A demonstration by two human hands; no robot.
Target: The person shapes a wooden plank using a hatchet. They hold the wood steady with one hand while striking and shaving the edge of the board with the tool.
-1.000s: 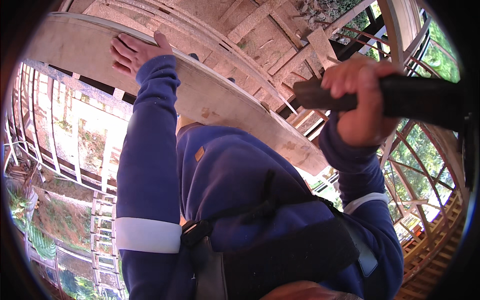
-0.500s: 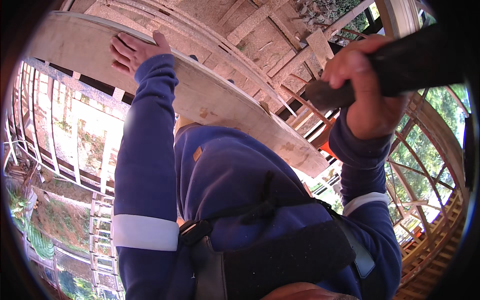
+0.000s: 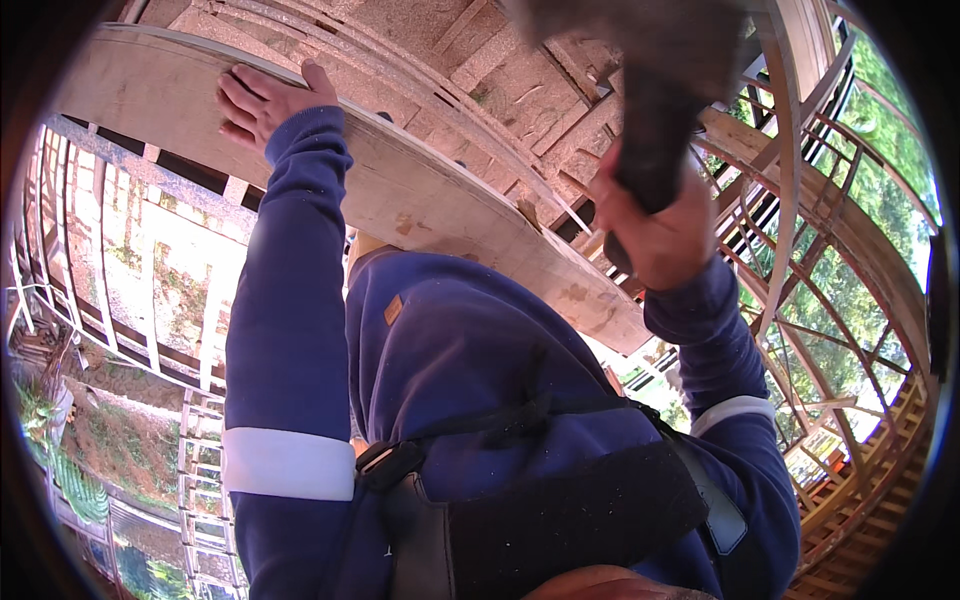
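Observation:
Across the space in front of my body lies a long, wide wooden board [image 3: 430, 190], running from the upper left down toward the right. My left hand [image 3: 270, 105] rests on its far-left part, fingers spread over the face and the thumb near the far edge. To the right, my right hand [image 3: 665, 225] is raised, wrapped round the handle of a dark-handled tool [image 3: 655, 130]. The tool points upward, and its broad grey head is smeared by motion and cut by the top of the view, so its exact kind is unclear.
Beyond the board, sawdust-covered planks and narrow wooden strips [image 3: 390, 60] lie about. Wooden frames and curved-looking beams [image 3: 860, 200] stand at the right, with greenery behind. At the left, rail-like bars [image 3: 105, 240] run above lower ground.
My right hand has shifted left and slightly down, swinging the tool from pointing right to pointing up, so its broad head comes into view. My left hand stays on the board.

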